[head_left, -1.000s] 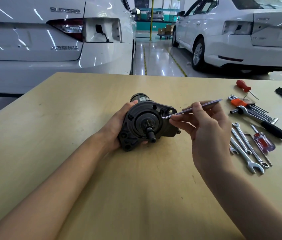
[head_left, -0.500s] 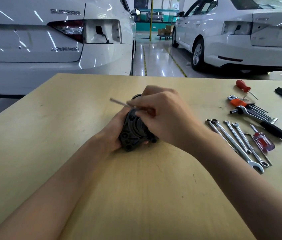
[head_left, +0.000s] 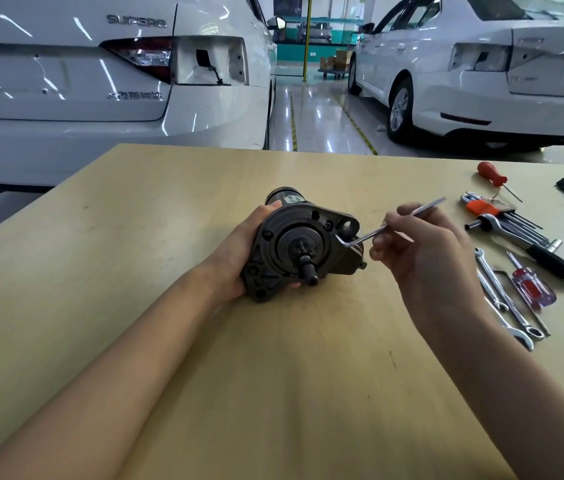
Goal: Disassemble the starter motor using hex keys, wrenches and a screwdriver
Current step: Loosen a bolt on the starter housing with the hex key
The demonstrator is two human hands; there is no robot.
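A dark starter motor lies on the wooden table, its front flange and pinion shaft facing me. My left hand grips the motor's left side and holds it steady. My right hand pinches a silver L-shaped hex key by its long arm. The key's short bent end sits at the right side of the motor's flange, at a bolt there. The long arm points up and to the right.
Tools lie at the table's right: a red-handled screwdriver, an orange hex key set, a black-handled wrench, several combination wrenches, a clear red screwdriver. Two white cars stand behind the table.
My right hand swung the hex key over the motor to the left half a second ago, and has now brought it back to the right side of the flange. The left hand stayed put.
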